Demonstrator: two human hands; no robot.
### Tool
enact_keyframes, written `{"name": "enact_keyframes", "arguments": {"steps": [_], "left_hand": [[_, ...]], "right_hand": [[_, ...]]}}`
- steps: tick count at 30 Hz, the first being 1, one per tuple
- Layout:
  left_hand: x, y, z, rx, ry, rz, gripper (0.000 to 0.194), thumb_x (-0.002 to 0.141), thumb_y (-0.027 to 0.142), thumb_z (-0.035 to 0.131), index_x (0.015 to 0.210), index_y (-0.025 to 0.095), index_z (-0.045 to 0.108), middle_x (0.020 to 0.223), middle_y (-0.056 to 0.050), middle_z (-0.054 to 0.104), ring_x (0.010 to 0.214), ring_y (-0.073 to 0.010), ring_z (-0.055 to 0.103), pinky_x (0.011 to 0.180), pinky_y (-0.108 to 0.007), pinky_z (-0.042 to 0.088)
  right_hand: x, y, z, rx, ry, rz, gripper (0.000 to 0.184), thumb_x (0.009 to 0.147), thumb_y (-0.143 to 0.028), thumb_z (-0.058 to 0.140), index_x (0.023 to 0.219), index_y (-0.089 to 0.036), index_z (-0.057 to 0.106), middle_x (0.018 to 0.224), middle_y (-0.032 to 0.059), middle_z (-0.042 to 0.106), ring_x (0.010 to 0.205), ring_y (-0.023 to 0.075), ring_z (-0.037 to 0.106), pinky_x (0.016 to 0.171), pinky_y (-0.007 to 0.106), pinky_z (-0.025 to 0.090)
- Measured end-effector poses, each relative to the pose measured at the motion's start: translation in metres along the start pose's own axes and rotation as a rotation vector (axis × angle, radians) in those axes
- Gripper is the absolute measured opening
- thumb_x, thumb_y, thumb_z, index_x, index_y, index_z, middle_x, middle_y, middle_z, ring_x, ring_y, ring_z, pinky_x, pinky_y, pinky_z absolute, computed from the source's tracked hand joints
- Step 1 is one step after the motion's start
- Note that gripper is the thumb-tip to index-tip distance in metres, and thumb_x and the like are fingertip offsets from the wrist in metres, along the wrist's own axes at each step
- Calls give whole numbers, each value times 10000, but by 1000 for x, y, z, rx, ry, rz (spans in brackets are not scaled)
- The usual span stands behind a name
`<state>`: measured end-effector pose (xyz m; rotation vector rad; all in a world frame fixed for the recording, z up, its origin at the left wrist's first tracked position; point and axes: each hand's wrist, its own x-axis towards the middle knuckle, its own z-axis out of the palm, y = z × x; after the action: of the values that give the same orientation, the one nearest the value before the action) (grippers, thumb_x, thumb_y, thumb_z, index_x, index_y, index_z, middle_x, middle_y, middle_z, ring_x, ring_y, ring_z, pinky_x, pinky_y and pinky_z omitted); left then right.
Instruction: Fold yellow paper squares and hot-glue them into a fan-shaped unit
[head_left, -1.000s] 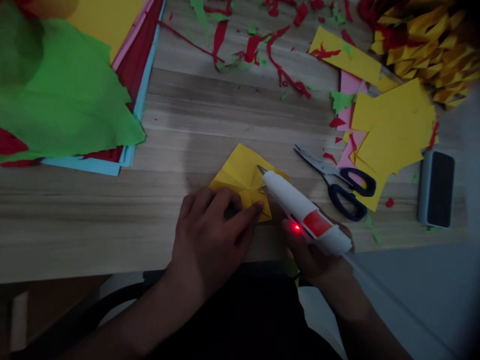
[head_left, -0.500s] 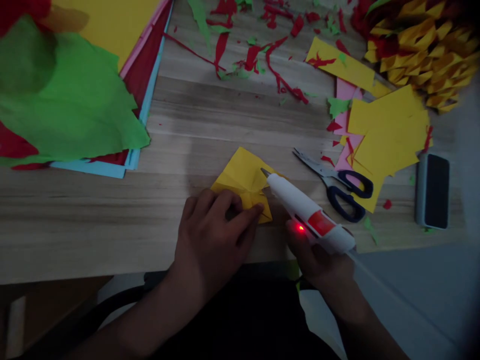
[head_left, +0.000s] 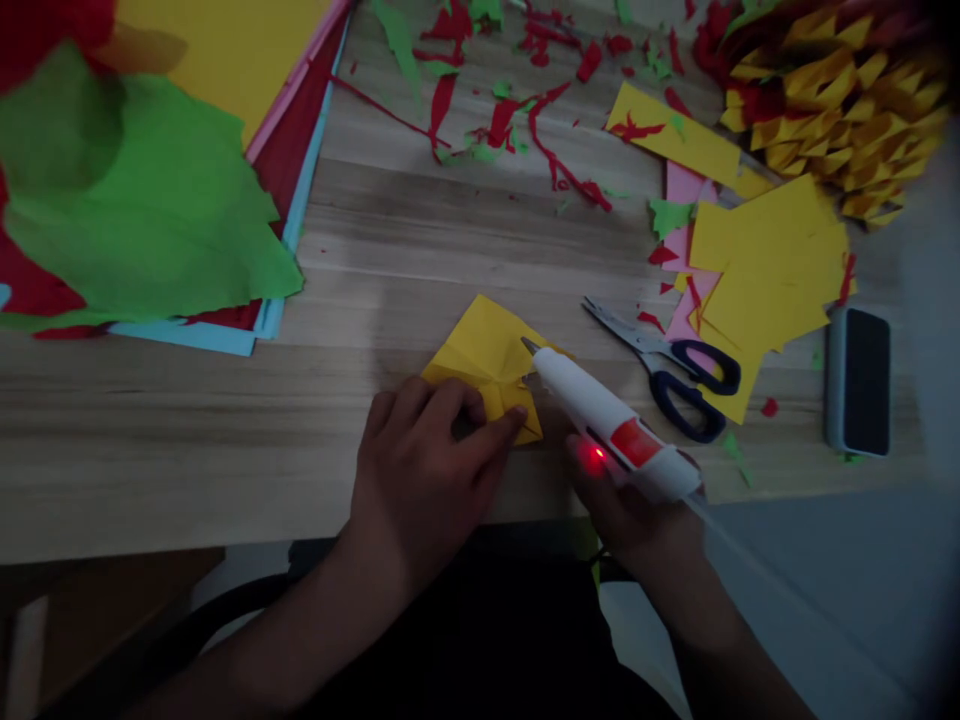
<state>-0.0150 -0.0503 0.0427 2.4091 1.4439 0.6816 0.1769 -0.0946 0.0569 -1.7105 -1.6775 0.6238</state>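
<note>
A creased yellow paper square (head_left: 480,335) lies on the wooden table in front of me, its near corner partly under my fingers. My left hand (head_left: 431,465) is closed on that near edge, with thumb and fingertips pressing the paper. In my right hand (head_left: 637,520) is a white glue gun (head_left: 592,400) with an orange-red label and a glowing red light. Its metal nozzle points up and left, over the right side of the yellow paper; whether the tip touches the paper I cannot tell. Dark-handled scissors (head_left: 667,370) lie partly open to the right of the glue gun.
Stacked coloured sheets with torn green paper (head_left: 150,210) lie at the left. Red and green scraps (head_left: 510,120) litter the back. Yellow paper pieces (head_left: 772,260), a phone (head_left: 859,380) and a folded yellow paper cluster (head_left: 840,110) are at the right. The table's front edge runs close to me.
The view has shifted slightly. Both hands, the yellow paper and the glue gun keep nearly the same positions relative to each other.
</note>
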Motion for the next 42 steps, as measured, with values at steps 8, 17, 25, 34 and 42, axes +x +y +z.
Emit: {"name": "enact_keyframes", "arguments": {"steps": [8, 17, 25, 34, 42], "left_hand": [[2, -3, 4, -74, 154, 41, 209, 917, 226, 669, 1079, 325, 757, 925, -16, 701, 863, -189, 582, 746, -330, 387], [-11, -33, -96, -815, 439, -230, 297, 871, 475, 653, 966, 193, 651, 1043, -62, 716, 937, -170, 658, 856, -306, 519], [-24, -83, -202, -252, 701, -340, 377, 901, 431, 598, 1168, 164, 603, 1086, -85, 701, 894, -191, 665, 812, -295, 516], [-70, -188, -212, 73, 462, -790, 250, 953, 355, 603, 1040, 124, 643, 1009, -56, 682, 923, -196, 652, 830, -357, 533], [-81, -226, -193, 85, 221, -852, 334, 960, 399, 615, 1154, 129, 640, 1127, -66, 668, 990, -220, 667, 853, -399, 583]], "right_hand": [[8, -30, 9, 580, 282, 170, 186, 925, -364, 577, 976, -211, 670, 581, -31, 584, 502, 127, 554, 470, 250, 468], [57, -131, 90, 589, 62, -238, 507, 845, -159, 527, 1349, -202, 512, 1250, 103, 682, 1074, 229, 675, 919, 408, 575], [70, -240, 139, 556, -193, -632, 736, 876, -156, 538, 1555, -209, 257, 1565, 120, 452, 1320, 248, 563, 1095, 447, 469], [34, -86, 73, 414, 162, -365, 364, 892, -261, 535, 1237, -160, 590, 1026, 86, 692, 813, 169, 640, 748, 333, 555], [53, 13, 41, 296, 426, -193, 314, 972, -424, 592, 1139, -160, 627, 990, 33, 668, 820, 152, 650, 756, 351, 566]]}}
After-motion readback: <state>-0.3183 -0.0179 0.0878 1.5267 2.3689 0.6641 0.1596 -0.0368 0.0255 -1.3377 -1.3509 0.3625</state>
